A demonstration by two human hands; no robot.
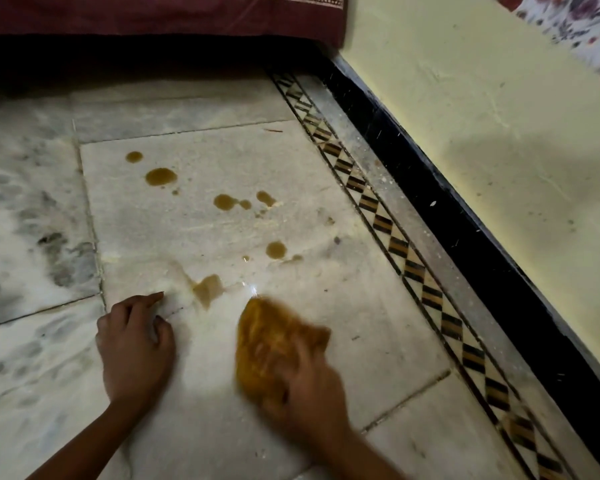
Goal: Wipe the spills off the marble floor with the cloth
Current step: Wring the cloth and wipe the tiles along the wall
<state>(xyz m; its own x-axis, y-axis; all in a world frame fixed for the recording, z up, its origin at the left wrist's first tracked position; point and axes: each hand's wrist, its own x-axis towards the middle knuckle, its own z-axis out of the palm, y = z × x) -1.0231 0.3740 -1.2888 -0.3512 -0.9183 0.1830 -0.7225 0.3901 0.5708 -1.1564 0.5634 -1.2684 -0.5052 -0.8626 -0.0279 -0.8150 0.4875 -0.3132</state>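
Right hand (pixel 305 386) is pressing the orange cloth (pixel 271 337) on the marble floor (pixel 194 233), fingers too blurred to tell; left hand (pixel 136 348) is resting with bent fingers beside brown spills (pixel 207 289).

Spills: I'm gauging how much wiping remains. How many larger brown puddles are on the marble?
6 puddles: two at the far left, two mid-tile, one nearer the border, one smeared by the left hand. Tiny droplets besides; the cloth may hide more.
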